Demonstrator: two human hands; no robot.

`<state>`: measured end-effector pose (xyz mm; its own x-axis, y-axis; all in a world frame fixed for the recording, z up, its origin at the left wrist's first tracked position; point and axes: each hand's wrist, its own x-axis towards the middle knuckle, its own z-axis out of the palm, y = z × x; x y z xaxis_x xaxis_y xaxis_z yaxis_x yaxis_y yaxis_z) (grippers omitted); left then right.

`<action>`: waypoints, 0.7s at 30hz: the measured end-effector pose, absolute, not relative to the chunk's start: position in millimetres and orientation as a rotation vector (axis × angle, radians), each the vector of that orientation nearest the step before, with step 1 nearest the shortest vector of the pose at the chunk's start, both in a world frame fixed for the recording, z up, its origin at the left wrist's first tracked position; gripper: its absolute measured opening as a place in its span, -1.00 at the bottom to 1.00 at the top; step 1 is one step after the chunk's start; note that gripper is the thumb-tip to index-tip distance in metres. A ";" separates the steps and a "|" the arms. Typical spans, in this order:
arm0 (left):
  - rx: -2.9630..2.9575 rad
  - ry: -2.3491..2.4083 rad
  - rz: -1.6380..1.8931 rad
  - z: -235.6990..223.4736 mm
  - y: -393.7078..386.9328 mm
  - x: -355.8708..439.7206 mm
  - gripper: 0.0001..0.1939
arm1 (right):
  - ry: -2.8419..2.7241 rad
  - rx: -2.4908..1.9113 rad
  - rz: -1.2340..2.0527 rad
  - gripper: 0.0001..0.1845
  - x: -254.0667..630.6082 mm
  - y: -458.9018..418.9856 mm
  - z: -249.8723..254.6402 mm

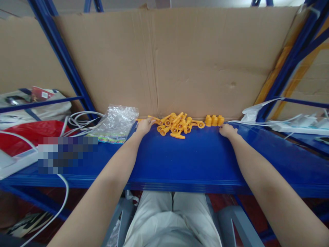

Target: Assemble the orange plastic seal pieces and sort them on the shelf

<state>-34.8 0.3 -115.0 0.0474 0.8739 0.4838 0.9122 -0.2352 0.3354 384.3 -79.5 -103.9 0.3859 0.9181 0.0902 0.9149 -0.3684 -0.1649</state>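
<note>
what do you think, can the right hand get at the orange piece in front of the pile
Probably yes: nothing seems to stand between the right hand and the orange piece on the blue table, the pile lying behind.

Soft, fairly even indoor light falls on the blue tabletop [185, 161], its source out of view. A faint sheen lies along its right part, while the space beneath it is dim. Sharp white glints break up the clear plastic bag [119, 116] at its far left. Behind it, the cardboard panel [192, 61] shows only weak shading. Wide-angle stretch tilts the blue posts [60, 56] on both its sides outward. The orange plastic pieces [177, 122] near its far edge look slightly soft; coarse pixelation hides a patch on its left.
</note>
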 end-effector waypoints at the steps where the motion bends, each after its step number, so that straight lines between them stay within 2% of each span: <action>1: -2.254 -1.899 -0.815 -117.6 -0.4 -35.2 -0.56 | -1.638 -2.455 0.020 -0.41 384.4 -79.4 -104.0; 4: -2.333 -1.864 -0.550 -122.5 -0.2 -36.5 -0.42 | -1.632 -2.451 0.029 -0.41 386.1 -77.4 -105.5; 6: -2.375 -1.836 -0.479 -123.3 1.2 -37.3 -0.39 | -1.633 -2.443 0.031 -0.41 388.0 -75.5 -106.9; 15: -2.346 -1.678 -0.514 -119.3 2.7 -32.4 -0.55 | -1.646 -2.447 -0.006 -0.41 392.1 -71.3 -110.5; 21: -2.284 -1.698 -0.437 -116.5 -1.6 -26.3 -0.55 | -1.653 -2.445 -0.017 -0.44 390.6 -73.4 -108.6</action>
